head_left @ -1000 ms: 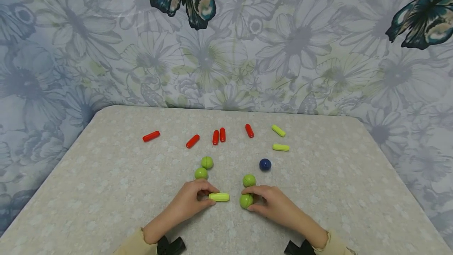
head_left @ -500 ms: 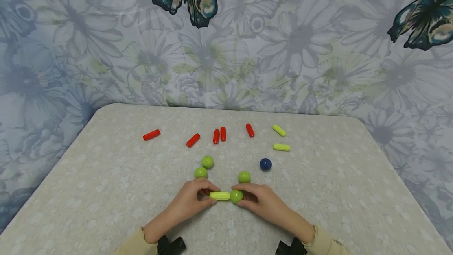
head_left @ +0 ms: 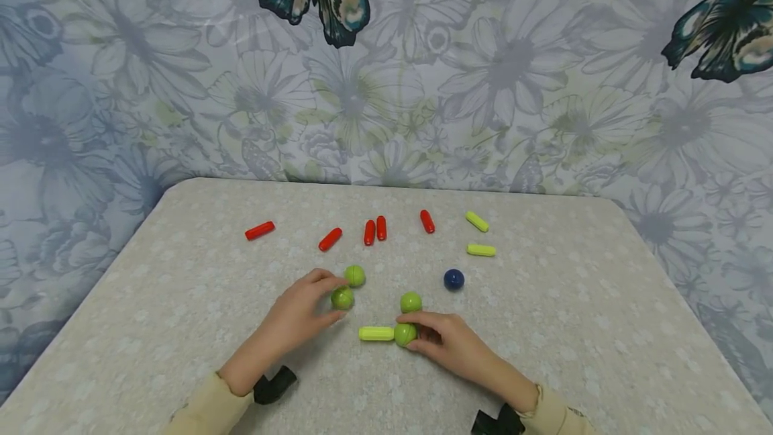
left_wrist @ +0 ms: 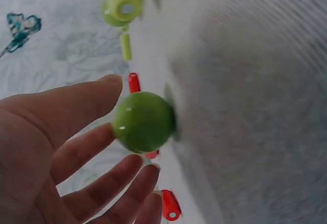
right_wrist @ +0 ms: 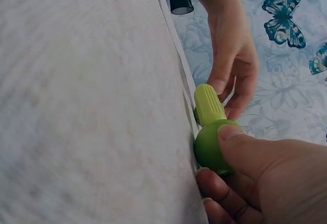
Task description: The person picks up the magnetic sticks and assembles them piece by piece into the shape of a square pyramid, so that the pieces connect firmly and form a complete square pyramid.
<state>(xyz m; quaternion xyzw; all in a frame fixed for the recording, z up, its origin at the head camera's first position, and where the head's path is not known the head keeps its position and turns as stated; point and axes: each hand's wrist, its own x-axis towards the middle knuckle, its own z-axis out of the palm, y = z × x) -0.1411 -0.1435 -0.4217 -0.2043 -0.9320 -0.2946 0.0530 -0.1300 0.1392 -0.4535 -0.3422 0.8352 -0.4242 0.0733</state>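
My right hand (head_left: 457,348) pinches a green ball (head_left: 405,335) between thumb and fingers. End-on against that ball lies a yellow-green ridged rod (head_left: 376,333), pointing left. Just behind the pinched ball sits another green ball (head_left: 411,301). To the left, my left hand (head_left: 294,314) spreads thumb and fingers around a different green ball (head_left: 342,299); in the left wrist view its fingertips are right at this ball (left_wrist: 144,122) without curling round it. One more green ball (head_left: 355,276) sits directly behind, by the left fingertips.
A dark blue ball (head_left: 454,279) stands to the right. Several red rods, such as the leftmost red rod (head_left: 260,231), lie across the back of the table (head_left: 574,327). Two yellow-green rods (head_left: 481,250) lie at back right. A patterned cloth (head_left: 386,86) hangs behind the table.
My right hand brought its green ball left against the rod's end, and the ball behind it came along. My left hand let go of the rod and moved up-left to another green ball.
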